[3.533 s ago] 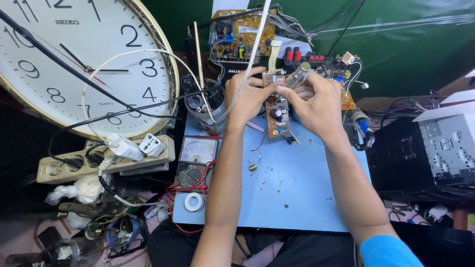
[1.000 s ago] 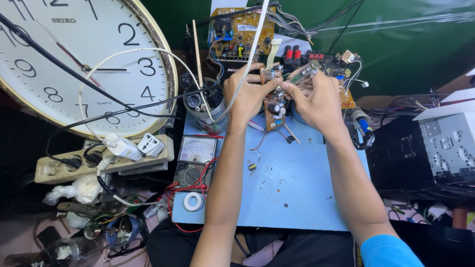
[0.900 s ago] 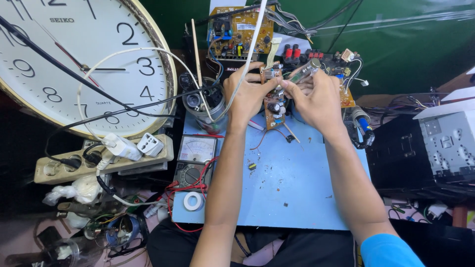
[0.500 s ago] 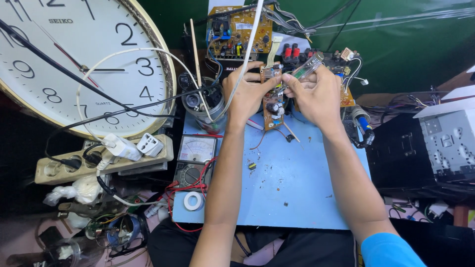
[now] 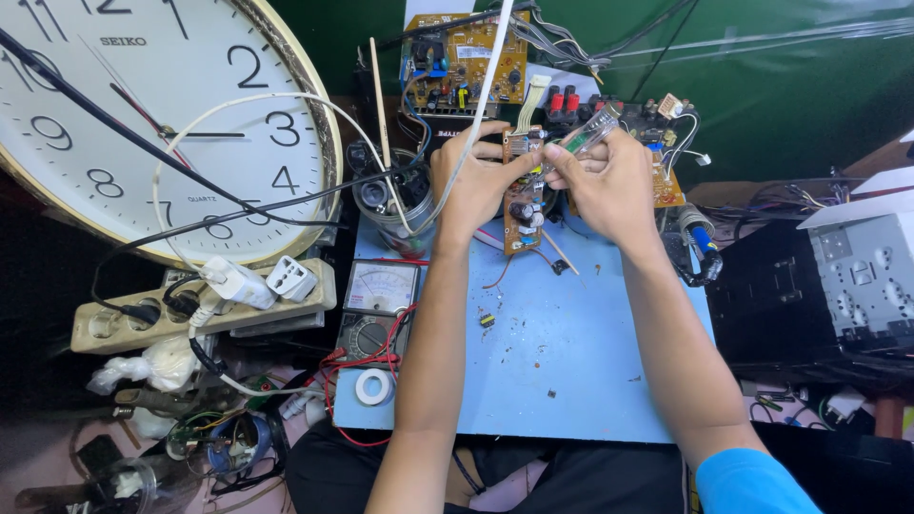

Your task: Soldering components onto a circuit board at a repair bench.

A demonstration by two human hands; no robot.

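Two hands meet over the blue mat (image 5: 571, 362): my left hand (image 5: 474, 183) has its fingers curled tight around a narrow brown circuit board (image 5: 523, 200), held upright between both hands. My right hand (image 5: 609, 186) pinches a clear-handled tool (image 5: 583, 135) against the board's top end. Left of my left hand stands a tin of parts (image 5: 388, 205); below it lies an analogue multimeter (image 5: 379, 309).

narrow brown circuit board (image 5: 523, 195), upright, above blue mat
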